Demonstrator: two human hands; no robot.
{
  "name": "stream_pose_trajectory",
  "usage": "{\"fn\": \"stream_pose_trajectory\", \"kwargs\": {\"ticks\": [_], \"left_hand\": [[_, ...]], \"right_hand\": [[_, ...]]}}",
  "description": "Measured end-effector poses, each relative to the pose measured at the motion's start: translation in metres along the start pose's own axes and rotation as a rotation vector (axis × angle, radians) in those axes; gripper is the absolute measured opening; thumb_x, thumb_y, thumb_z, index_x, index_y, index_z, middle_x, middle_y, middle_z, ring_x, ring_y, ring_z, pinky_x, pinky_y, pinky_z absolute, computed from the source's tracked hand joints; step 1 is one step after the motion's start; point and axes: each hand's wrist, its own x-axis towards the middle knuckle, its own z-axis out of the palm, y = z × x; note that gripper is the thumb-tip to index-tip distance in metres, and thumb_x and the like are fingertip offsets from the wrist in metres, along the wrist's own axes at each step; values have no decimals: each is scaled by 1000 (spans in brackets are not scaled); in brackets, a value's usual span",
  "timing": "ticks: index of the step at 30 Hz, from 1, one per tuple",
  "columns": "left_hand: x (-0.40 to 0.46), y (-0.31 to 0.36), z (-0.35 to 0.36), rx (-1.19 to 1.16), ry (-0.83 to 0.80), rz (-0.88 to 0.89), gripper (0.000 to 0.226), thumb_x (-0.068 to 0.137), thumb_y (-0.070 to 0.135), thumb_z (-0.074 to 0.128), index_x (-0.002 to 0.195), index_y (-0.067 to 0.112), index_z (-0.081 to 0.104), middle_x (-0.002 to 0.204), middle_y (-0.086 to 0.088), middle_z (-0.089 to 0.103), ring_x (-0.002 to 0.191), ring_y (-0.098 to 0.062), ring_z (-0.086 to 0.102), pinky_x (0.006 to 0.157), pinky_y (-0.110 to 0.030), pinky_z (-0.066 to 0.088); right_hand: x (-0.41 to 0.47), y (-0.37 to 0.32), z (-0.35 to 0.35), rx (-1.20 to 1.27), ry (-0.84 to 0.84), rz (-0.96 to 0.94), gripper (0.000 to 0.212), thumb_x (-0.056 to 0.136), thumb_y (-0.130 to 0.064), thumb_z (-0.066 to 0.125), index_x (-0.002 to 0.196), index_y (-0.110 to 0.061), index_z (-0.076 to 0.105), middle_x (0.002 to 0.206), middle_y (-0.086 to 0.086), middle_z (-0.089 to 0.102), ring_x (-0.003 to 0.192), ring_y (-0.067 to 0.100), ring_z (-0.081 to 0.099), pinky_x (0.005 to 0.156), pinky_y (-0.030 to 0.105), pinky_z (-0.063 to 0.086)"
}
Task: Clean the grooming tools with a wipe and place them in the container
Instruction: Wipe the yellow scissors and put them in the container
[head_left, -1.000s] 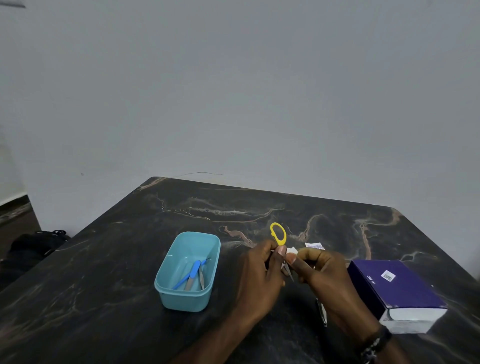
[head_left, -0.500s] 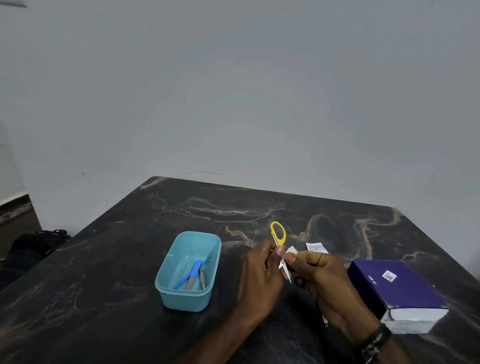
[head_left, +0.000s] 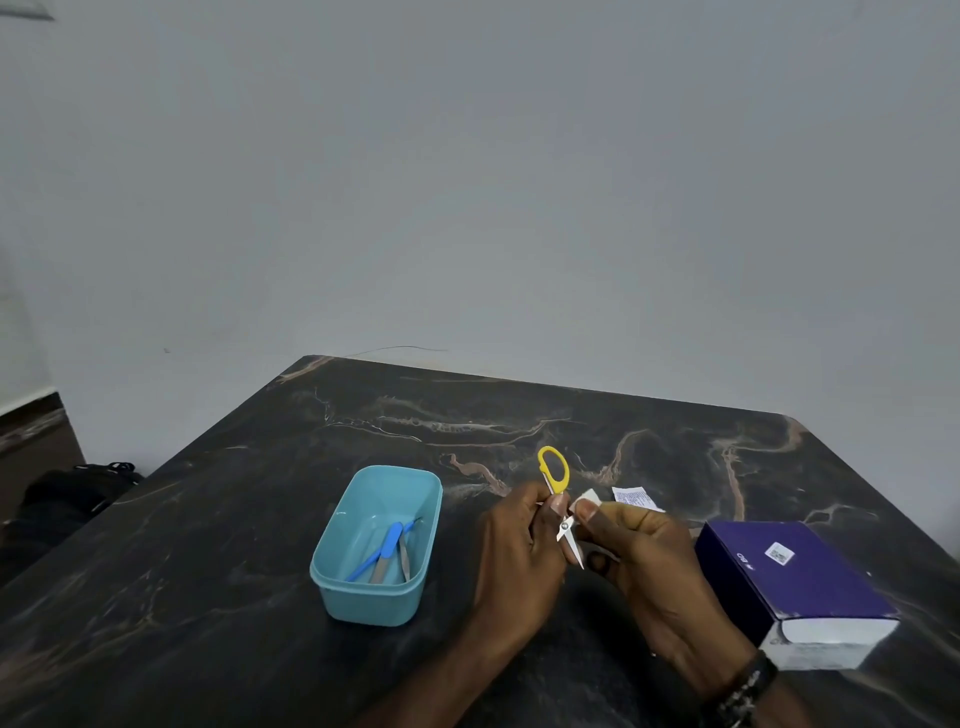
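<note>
My left hand (head_left: 519, 561) pinches the yellow-handled scissors (head_left: 558, 499) just below the loop, blades pointing down toward me. My right hand (head_left: 639, 561) presses a white wipe (head_left: 584, 501) against them, I think near the pivot. The teal container (head_left: 374, 545) beside my left hand holds blue-handled tools (head_left: 387, 551) on the dark surface (head_left: 208, 545).

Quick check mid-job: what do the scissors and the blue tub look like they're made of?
Scissors: the yellow loop handle looks like smooth moulded plastic; the thin pale blades catch light like bare polished metal, with a small shiny pivot rivet. Blue tub: looks like matte to semi-gloss plastic, with an even colour, rounded corners and a moulded rim. This is judged from looks alone.
</note>
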Motion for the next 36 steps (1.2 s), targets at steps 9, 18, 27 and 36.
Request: {"fn": "stream_pose_trajectory", "kwargs": {"ticks": [9,18,27,36], "left_hand": [[-1,-3,0,3,23,2,33,95,28,53,74,5,60,60,-13,60,59,-35,58,54,-48,47],[-1,0,0,-7,11,-13,32,98,22,53,73,4,57,59,-16,59,53,-36,52,51,-50,45],[-1,5,0,-17,15,-24,36,96,28,52,73,1,57,60,-17,59,55,-36,55,52,-48,46],[0,0,-2,-11,6,-27,27,97,17,56,72,6,61,61,-10,62,58,-22,56,55,-41,46]], "right_hand": [[-3,2,2,-52,-79,38,33,66,-31,77,70,2,74,67,18,66,63,25,48,60,32,40],[-1,0,2,17,12,22,26,69,-24,74,71,2,75,71,21,69,73,31,53,69,39,42],[-2,0,5,7,17,-5,32,65,-26,76,71,5,73,73,26,69,74,33,54,73,43,40],[-4,4,6,-60,-49,19,37,67,-33,76,72,3,72,71,19,67,73,30,47,64,36,38]]}}
